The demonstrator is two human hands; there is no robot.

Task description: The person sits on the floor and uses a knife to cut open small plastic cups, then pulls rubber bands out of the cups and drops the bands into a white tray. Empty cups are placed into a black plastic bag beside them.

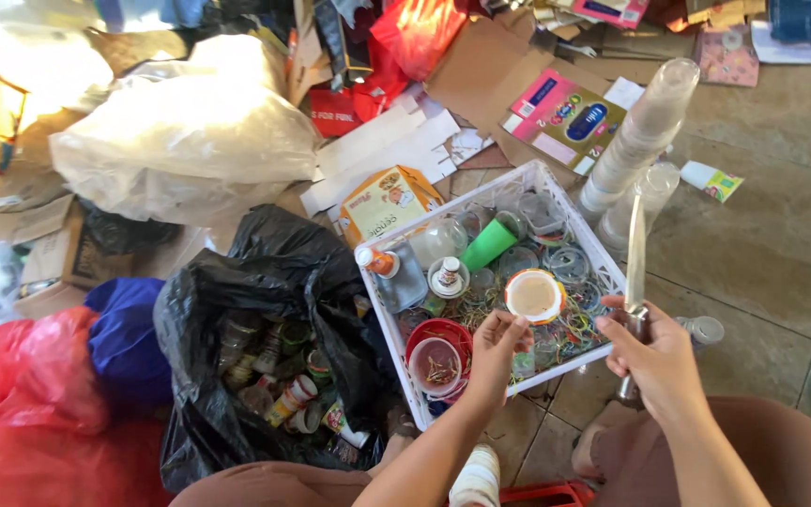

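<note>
My left hand (497,349) holds a small round plastic cup (534,295) by its rim, over a white plastic crate (582,229). The cup's open mouth faces up and a band of coloured rubber bands runs around its rim. My right hand (651,352) grips the handle of a knife (635,252), its blade pointing up and away, just right of the cup. In the crate lie a green cup (490,244), a red bowl (437,361), a small bottle (450,274) and many loose rubber bands.
An open black bag (274,352) full of small cups sits left of the crate. Stacked clear cups (638,136) lie behind the crate. A white sack (180,131), red bags (30,413), a blue bag and flattened cardboard cover the floor. Tiled floor shows at right.
</note>
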